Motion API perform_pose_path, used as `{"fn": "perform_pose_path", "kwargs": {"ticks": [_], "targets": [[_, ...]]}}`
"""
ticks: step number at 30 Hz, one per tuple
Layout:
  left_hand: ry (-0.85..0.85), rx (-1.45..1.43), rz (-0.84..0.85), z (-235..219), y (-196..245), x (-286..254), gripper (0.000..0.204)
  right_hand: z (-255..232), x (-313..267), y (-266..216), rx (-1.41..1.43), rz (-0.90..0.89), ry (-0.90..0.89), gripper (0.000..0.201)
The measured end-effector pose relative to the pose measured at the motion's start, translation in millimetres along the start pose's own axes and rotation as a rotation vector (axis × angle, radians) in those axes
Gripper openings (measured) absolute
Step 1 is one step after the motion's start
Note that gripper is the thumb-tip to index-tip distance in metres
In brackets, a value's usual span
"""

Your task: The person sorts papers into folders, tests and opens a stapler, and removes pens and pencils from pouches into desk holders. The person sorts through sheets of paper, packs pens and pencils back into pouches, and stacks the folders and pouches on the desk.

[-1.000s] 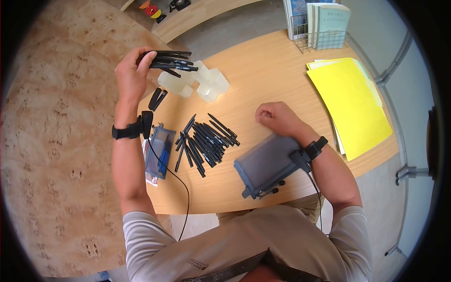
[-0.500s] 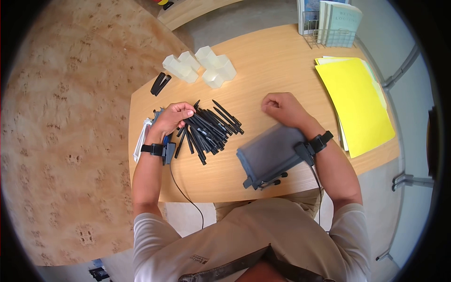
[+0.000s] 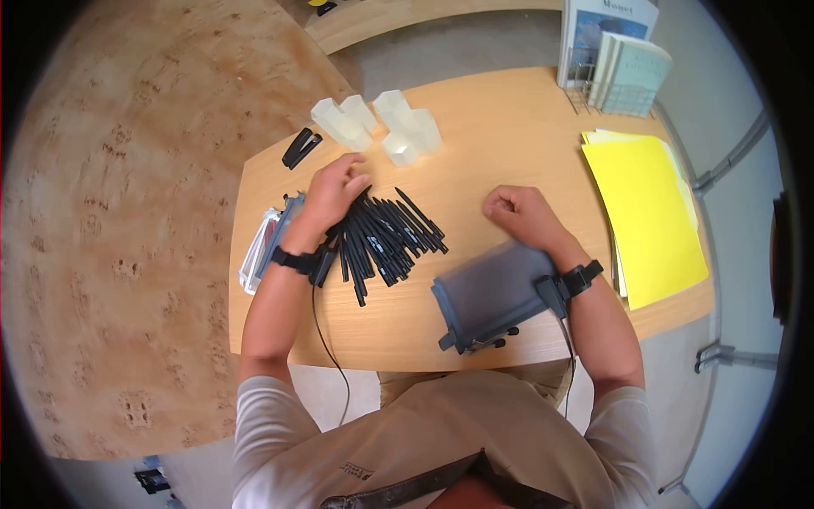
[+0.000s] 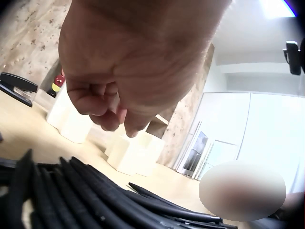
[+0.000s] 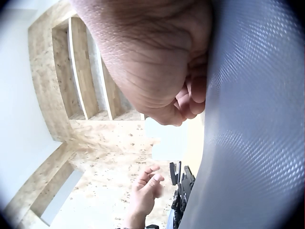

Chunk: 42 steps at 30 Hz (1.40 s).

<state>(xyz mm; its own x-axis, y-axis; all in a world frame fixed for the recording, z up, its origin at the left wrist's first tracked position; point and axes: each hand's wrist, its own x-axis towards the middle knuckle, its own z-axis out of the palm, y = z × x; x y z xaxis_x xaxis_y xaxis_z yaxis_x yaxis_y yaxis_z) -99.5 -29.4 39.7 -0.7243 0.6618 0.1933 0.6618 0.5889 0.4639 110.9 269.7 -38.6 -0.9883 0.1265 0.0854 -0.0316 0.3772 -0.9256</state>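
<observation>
My left hand (image 3: 329, 193) hovers at the upper left edge of a heap of black pens (image 3: 386, 233), its fingers loosely bent and nothing between them. In the left wrist view, pens (image 4: 90, 191) lie fanned out below the bent fingers (image 4: 90, 102). My right hand (image 3: 523, 214) stays idle on the table, fingers loosely curled and holding nothing. Its wrist lies over the far corner of a grey mesh zip pouch (image 3: 487, 293), which fills the right side of the right wrist view. A second grey pouch (image 3: 292, 208) is partly hidden beneath my left forearm.
White translucent hexagonal cups (image 3: 407, 131) stand in clusters beyond the pens. Left of them lies a black stapler (image 3: 301, 149). A yellow folder (image 3: 649, 220) covers papers on the right. Books (image 3: 632, 76) stand in a wire rack (image 3: 585, 100) at the far right corner.
My left hand came down from beside the cups with a bunch of black pens, laid them on the heap and let go. It has since drawn slightly away; the right hand stayed put.
</observation>
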Motion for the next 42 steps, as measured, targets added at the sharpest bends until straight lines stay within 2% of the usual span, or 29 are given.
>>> {"fn": "perform_pose_path", "kwargs": {"ticks": [1, 3, 4, 6, 7, 9, 20, 25, 27, 30, 33, 36, 42], "targets": [[0.024, -0.002, -0.008, 5.7, 5.9, 7.4, 0.034, 0.1, 0.2, 0.5, 0.03, 0.004, -0.003, 0.011], [-0.003, 0.03, 0.121, 16.5, 17.3, 24.8, 0.036, 0.9, -0.7, -3.5, 0.014, -0.001, 0.002, 0.01], [0.026, 0.027, 0.11, 24.4, 18.4, 33.6, 0.036, 1.1, -1.1, -5.6, 0.012, 0.011, 0.021, 0.01], [0.033, 0.185, 0.262, 43.3, 14.0, 52.2, 0.027, 0.9, -0.6, -8.0, 0.001, -0.006, 0.003, 0.009], [0.058, 0.182, 0.253, 47.3, 14.1, 61.0, 0.027, 0.5, -0.4, -8.3, -0.003, 0.011, 0.002, 0.009], [-0.056, 0.369, 0.19, 52.8, 16.0, 77.9, 0.024, 0.9, -0.1, -5.4, -0.011, 0.02, 0.012, 0.009], [-0.013, 0.514, 0.04, 62.0, -0.1, 144.1, 0.025, 3.4, 0.5, 0.0, 0.05, -0.003, 0.023, 0.009], [-0.015, 0.536, 0.023, 58.1, -4.6, 143.6, 0.022, 3.2, 1.9, 3.1, 0.015, -0.002, 0.024, 0.009], [0.088, 0.431, 0.007, 50.0, -2.4, 131.6, 0.024, 3.9, 1.3, 2.4, 0.031, -0.01, 0.029, 0.009], [0.106, 0.426, -0.069, 30.9, -11.7, 111.7, 0.027, 2.7, 2.0, 2.1, 0.033, -0.014, 0.032, 0.01], [0.023, 0.503, -0.153, 11.7, -23.0, 85.1, 0.027, 2.3, 0.7, -2.4, 0.011, 0.003, 0.024, 0.011], [0.0, 0.479, -0.181, 13.7, -54.7, 80.3, 0.028, 3.3, 1.9, -4.8, -0.004, 0.006, 0.023, 0.011], [0.044, 0.465, -0.071, 24.0, -83.9, 93.5, 0.028, 4.4, 0.9, 4.6, 0.039, 0.01, 0.029, 0.011]]}}
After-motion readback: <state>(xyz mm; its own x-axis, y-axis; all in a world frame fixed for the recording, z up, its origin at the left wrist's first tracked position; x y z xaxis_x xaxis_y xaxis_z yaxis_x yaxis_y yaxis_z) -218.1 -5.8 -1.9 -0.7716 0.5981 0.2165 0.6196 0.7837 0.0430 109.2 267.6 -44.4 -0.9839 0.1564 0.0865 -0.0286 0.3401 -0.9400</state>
